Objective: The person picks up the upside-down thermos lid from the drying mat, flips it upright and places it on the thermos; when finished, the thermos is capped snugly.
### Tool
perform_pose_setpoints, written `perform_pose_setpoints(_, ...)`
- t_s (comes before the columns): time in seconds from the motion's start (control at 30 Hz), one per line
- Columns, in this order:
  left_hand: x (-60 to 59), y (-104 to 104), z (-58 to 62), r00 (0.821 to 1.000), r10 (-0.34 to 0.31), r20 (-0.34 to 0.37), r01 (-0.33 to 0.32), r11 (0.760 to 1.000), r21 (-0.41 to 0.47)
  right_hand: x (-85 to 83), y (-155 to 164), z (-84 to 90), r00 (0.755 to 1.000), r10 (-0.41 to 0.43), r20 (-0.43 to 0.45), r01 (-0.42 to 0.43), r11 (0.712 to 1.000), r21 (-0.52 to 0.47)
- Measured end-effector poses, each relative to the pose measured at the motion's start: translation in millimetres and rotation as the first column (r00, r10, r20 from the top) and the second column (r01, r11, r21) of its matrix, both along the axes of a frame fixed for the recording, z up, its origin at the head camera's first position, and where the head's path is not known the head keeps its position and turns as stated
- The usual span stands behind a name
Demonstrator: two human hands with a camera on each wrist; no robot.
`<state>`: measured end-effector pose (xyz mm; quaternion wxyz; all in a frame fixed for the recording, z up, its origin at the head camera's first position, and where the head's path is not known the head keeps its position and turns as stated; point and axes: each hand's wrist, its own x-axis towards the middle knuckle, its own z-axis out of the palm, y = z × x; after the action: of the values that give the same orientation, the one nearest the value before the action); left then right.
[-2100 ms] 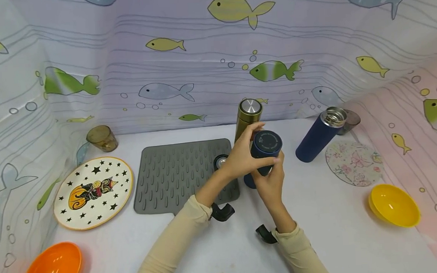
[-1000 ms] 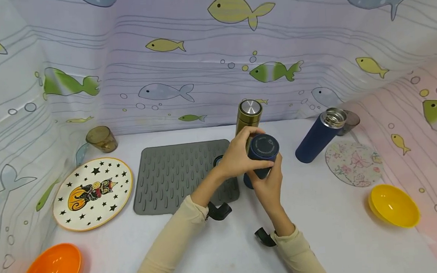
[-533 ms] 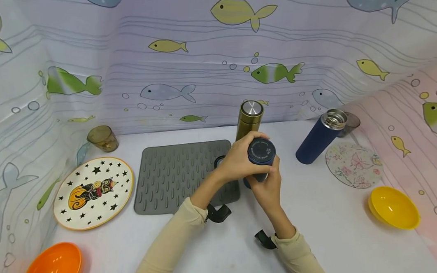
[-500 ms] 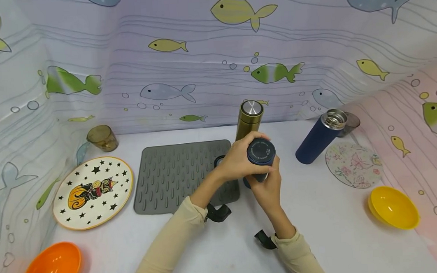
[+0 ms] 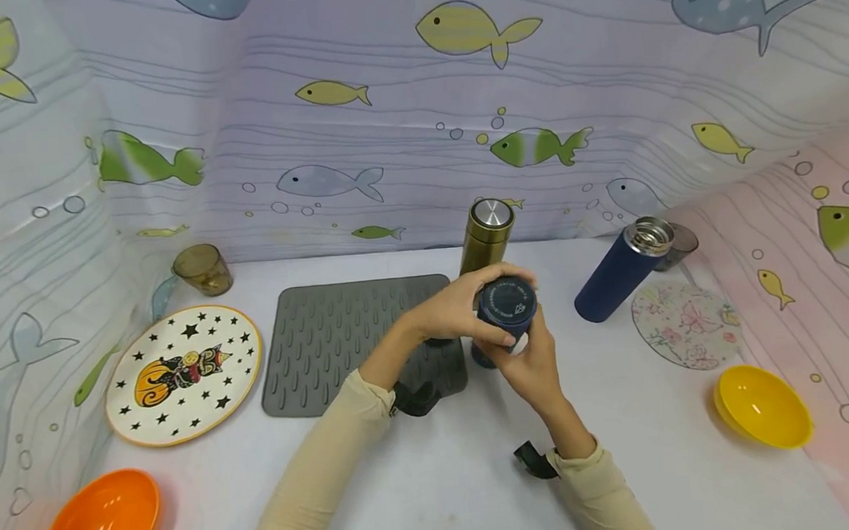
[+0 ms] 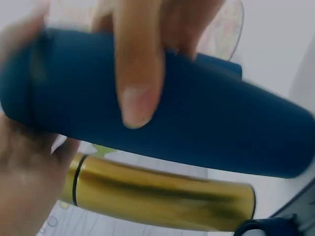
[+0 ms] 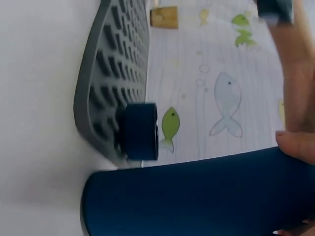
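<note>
I hold the blue flask (image 5: 503, 321) with both hands, upright in the middle of the white surface (image 5: 436, 488), its foot just at the right edge of the grey mat (image 5: 342, 341). My left hand (image 5: 456, 311) curls around the lid (image 5: 507, 301) from the left side, and my right hand (image 5: 534, 363) grips the body under it. The flask is a smooth matte cylinder, and the lid has a flat round top with small print.

Just behind it stands the gold flask (image 5: 486, 234), shiny metal with a silver cap. To the right an open blue flask (image 5: 622, 271) stands near the flowered coaster (image 5: 687, 323). A small dark cap (image 7: 140, 131) lies on the mat's near corner. The mat is rubber with raised ribs.

In front of my arms the surface is bare. The star plate (image 5: 185, 373), orange bowl (image 5: 99, 522) and yellow bowl (image 5: 763, 403) are well apart from the flask.
</note>
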<state>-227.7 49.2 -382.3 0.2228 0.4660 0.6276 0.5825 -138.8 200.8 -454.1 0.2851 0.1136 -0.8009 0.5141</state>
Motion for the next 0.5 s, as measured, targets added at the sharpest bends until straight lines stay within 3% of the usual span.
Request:
perform_pose_setpoints(0.07, 6.6, -7, -4.4, 0.986, 0.161, -0.037, -0.162, 0.987, -0.017, -8.5, 8, 2.3, 0.999, -0.041, 0.020, 0.042, 0.999, -0.027)
perform_pose_setpoints(0.1, 9.4, -12, -8.0, 0.968, 0.246, -0.050, -0.248, 0.968, -0.032, -14.0, 14, 4.1, 0.997, -0.069, 0.040, 0.071, 0.996, -0.045)
perform_pose_setpoints(0.17, 12.5, -25, -19.4, 0.915, 0.395, -0.086, -0.401, 0.913, -0.078, -28.3, 26, 8.9, 0.986, -0.143, 0.090, 0.151, 0.985, -0.079)
perform_pose_setpoints(0.23, 13.8, -38, -33.9, 0.866, 0.492, -0.091, -0.500, 0.856, -0.135, -45.1, 38, 13.0, 0.965, -0.216, 0.150, 0.232, 0.967, -0.105)
perform_pose_setpoints(0.3, 14.1, -50, -50.6, 0.827, 0.550, -0.113, -0.561, 0.799, -0.215, -61.7, 49, 15.6, 0.937, -0.279, 0.209, 0.307, 0.945, -0.116)
perform_pose_setpoints(0.37, 13.9, -60, -66.9, 0.804, 0.575, -0.152, -0.592, 0.750, -0.297, -76.7, 58, 15.8, 0.913, -0.323, 0.247, 0.360, 0.926, -0.119)
perform_pose_setpoints(0.43, 13.7, -66, -80.7, 0.793, 0.577, -0.193, -0.604, 0.709, -0.364, -87.7, 65, 14.4, 0.896, -0.349, 0.274, 0.391, 0.913, -0.116)
perform_pose_setpoints(0.5, 12.0, -68, -90.8, 0.790, 0.572, -0.223, -0.609, 0.686, -0.398, -94.5, 68, 12.8, 0.889, -0.354, 0.290, 0.400, 0.908, -0.120)
